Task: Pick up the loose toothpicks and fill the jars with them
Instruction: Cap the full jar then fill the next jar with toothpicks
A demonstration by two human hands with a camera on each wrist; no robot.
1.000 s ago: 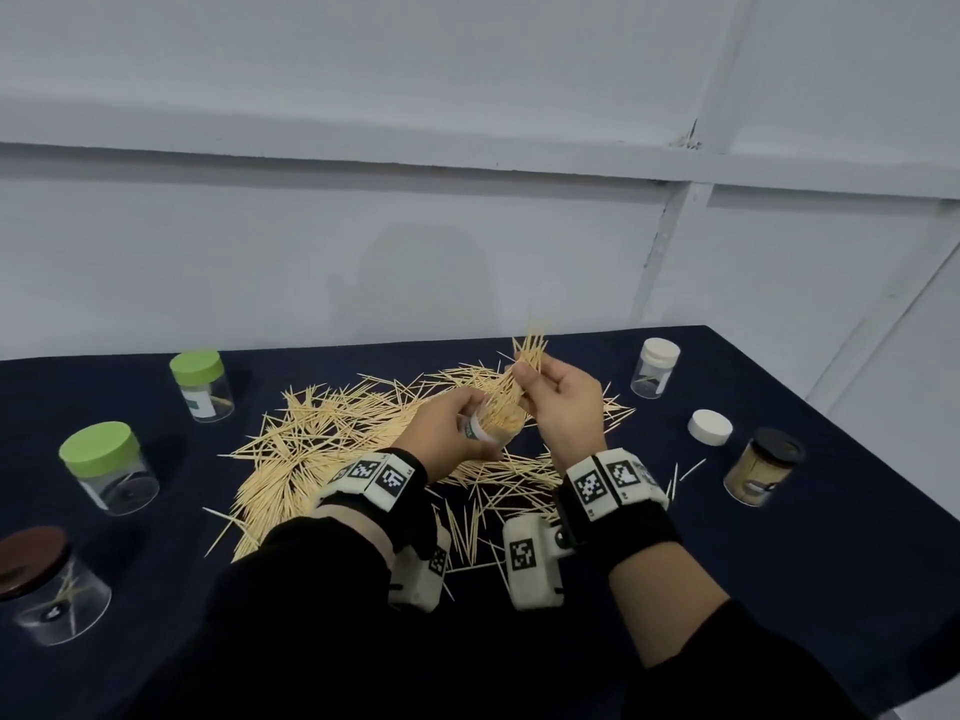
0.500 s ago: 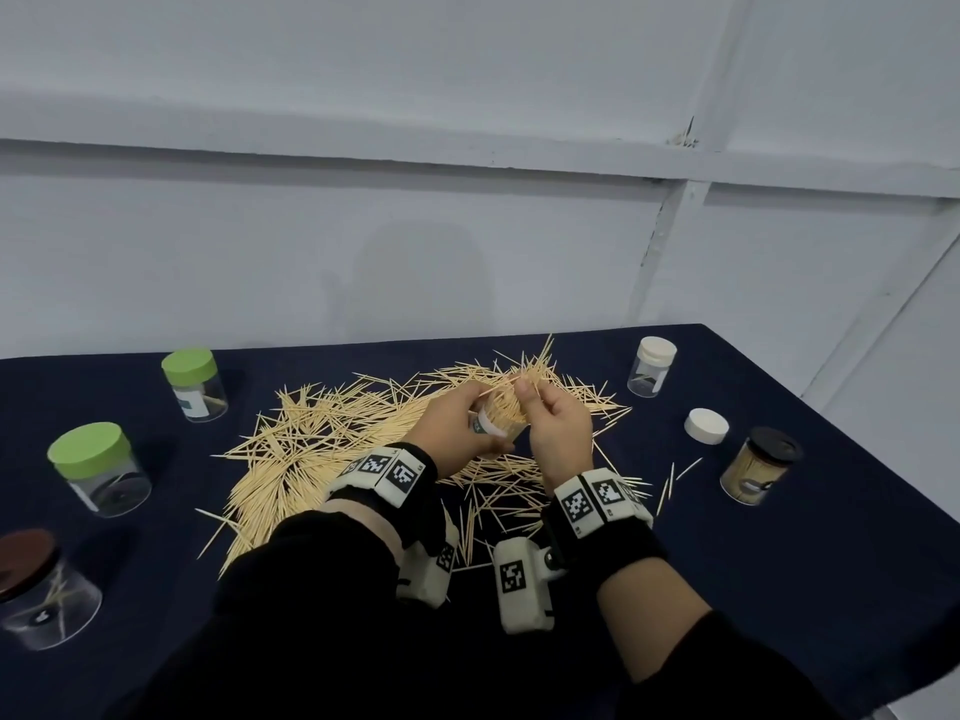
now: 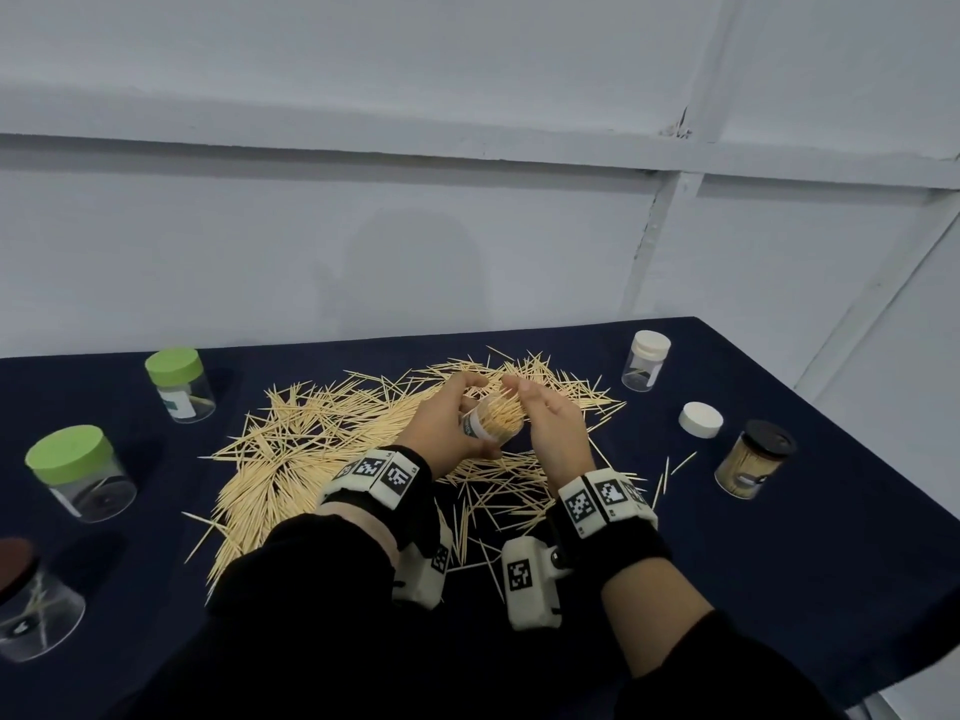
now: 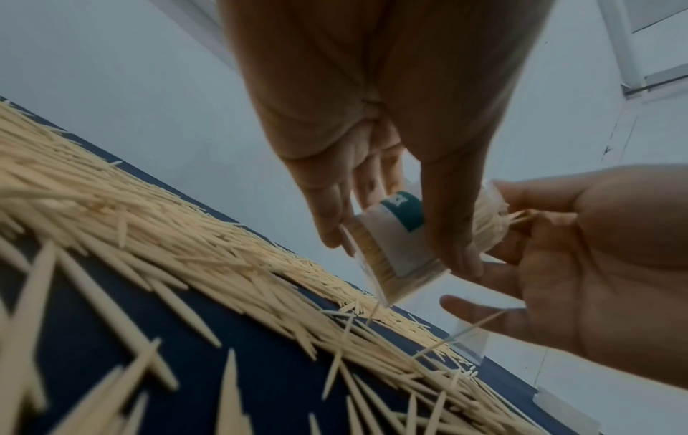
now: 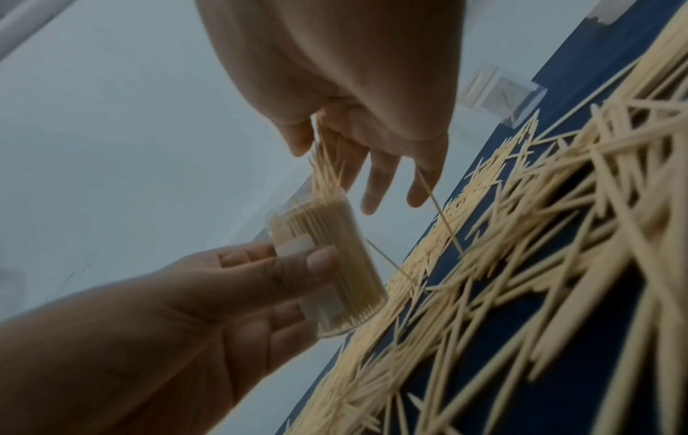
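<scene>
A small clear jar packed with toothpicks is tilted in my left hand, thumb on one side and fingers on the other. The left wrist view shows its teal-and-white label. My right hand is at the jar's mouth with its fingers nearly straight. The fingertips lie beside toothpick ends sticking out of the jar. One toothpick drops below the right hand. A big pile of loose toothpicks covers the dark blue table under both hands.
Left side: two green-lidded jars and a brown-lidded jar. Right side: a white-lidded jar, a loose white lid and a black-lidded jar full of toothpicks. A white wall stands behind the table.
The bunch my right hand held above the jar has gone down into it. The right fingers have loosened. Both hands have sunk closer to the pile.
</scene>
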